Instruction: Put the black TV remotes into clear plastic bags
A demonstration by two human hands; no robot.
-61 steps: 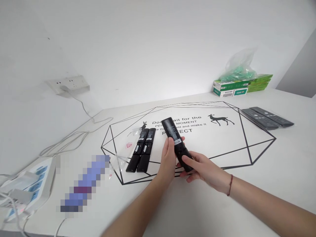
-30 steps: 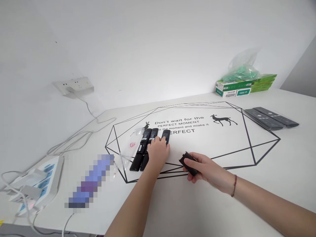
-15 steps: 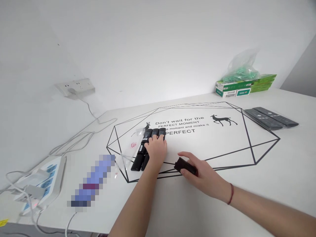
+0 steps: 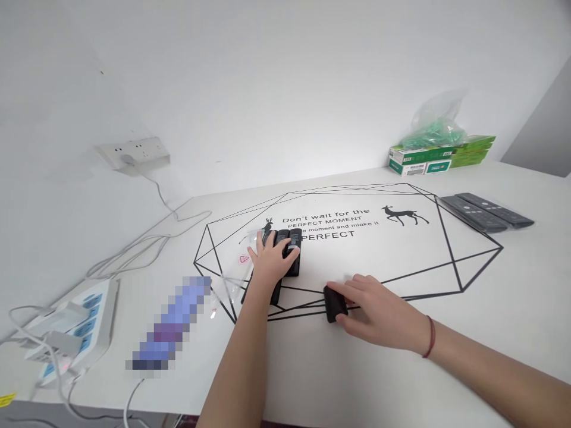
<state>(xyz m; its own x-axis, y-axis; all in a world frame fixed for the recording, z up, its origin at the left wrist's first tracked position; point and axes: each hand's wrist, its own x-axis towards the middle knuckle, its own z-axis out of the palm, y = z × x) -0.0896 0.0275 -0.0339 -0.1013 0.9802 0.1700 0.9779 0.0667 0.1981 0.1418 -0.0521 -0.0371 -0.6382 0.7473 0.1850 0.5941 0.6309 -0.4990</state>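
Note:
Several black remote controls [image 4: 292, 261] lie side by side, face down, under my left hand [image 4: 269, 261]. Its fingers are spread over their upper ends and hide much of them. Labels show on the backs of some. To the right, my right hand [image 4: 375, 309] has a small black battery cover [image 4: 336, 304] between thumb and fingers, at the surface of the white table mat. A clear plastic bag [image 4: 238, 273] with a red triangle mark lies partly beside and under the left hand.
Two wrapped remotes [image 4: 486, 212] lie at the right. Green and white boxes [image 4: 419, 160] stand at the back with a plastic bag [image 4: 439, 122] on top. At left are a blurred-out phone-like object [image 4: 172, 327], a power strip [image 4: 84, 333] with cables, and a wall socket [image 4: 138, 156].
My left hand has shifted left and spread its fingers across the remotes, uncovering the rightmost one. The battery cover in my right hand has turned from slanting to nearly upright in view.

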